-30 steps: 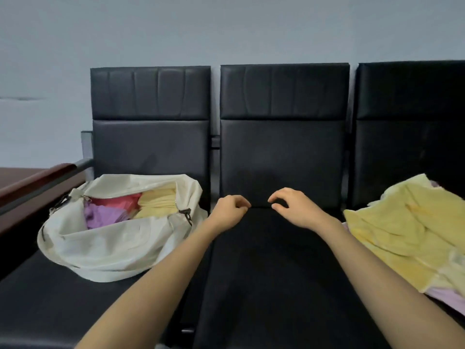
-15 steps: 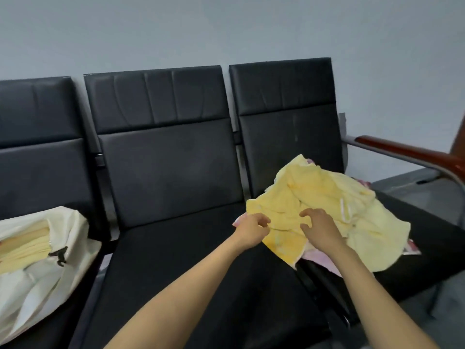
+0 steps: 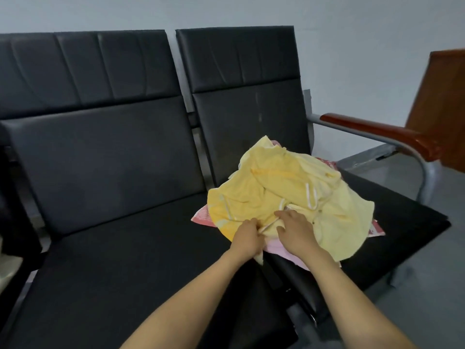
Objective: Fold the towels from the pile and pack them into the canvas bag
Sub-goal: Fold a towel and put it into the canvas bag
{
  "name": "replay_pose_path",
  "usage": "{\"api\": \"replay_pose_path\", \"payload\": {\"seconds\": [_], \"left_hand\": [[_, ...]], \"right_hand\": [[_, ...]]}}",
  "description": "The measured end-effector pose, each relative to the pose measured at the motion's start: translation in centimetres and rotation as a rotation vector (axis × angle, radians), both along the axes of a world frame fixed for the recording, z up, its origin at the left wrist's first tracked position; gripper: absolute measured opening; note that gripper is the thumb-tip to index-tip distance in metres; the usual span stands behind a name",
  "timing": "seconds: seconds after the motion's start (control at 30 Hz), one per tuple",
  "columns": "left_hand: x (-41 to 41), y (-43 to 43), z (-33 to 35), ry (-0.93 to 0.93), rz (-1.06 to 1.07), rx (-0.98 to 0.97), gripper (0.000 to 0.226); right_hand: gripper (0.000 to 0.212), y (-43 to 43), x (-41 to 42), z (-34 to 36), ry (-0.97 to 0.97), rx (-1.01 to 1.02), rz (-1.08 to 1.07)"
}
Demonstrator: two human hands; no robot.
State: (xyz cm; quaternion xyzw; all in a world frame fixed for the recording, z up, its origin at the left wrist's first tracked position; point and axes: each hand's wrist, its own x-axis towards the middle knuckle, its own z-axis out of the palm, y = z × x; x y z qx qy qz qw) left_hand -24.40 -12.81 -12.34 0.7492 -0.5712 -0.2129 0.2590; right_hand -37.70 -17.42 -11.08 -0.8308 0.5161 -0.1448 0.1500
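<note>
Your towel pile lies heaped on the end seat, yellow towels over pink, spilling past that seat's front edge. Your left hand pinches the near hem of a yellow towel in its fingers, likely to peel one piece free for folding. Your right hand rests on the cloth just beside it; whether its fingers grip, I cannot tell.

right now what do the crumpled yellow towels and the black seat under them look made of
Crumpled yellow towels: likely cotton terry, matte and soft, judging by limp folds and fuzzy surface. Black seat: probably faux leather or vinyl, smooth with a dull sheen.
</note>
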Motion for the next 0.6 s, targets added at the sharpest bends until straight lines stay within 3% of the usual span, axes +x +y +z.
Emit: {"api": "replay_pose_path", "payload": {"seconds": [0.03, 0.1, 0.2, 0.33, 0.4, 0.47, 0.53, 0.6], "left_hand": [[0.7, 0.2, 0.2, 0.033, -0.019, -0.009, 0.01], [2.0, 1.2, 0.8, 0.091, -0.064, -0.008, 0.024], [3.5, 3.4, 1.9, 0.182, -0.111, -0.066, 0.016], [3.9, 6.8, 4.7, 0.626, -0.056, -0.293, 0.025], [4.7, 8.1, 5.9, 0.731, 0.069, -0.404, 0.028], [6.1, 9.4, 6.7, 0.737, 0.152, -0.446, 0.026], [7.7, 10.6, 6.7, 0.696, 0.135, -0.377, 0.029], [8.8, 11.8, 6.2, 0.528, 0.058, -0.162, 0.065]], "right_hand": [[0.046, 0.0, 0.2, 0.1, 0.005, -0.008, -0.01], [0.045, 0.1, 0.8, 0.3, 0.014, -0.02, -0.024], [0.052, 0.3, 2.2, 0.2, -0.014, -0.039, -0.058], [0.054, 1.2, 3.8, 0.9, -0.082, -0.142, -0.125], [0.046, 1.8, 4.4, 1.5, -0.086, -0.183, -0.11], [0.038, 2.4, 4.8, 2.2, -0.175, -0.16, -0.068], [0.033, 3.5, 5.4, 3.1, -0.395, -0.072, 0.034], [0.028, 5.4, 6.3, 4.5, -0.635, 0.097, 0.196]]}}
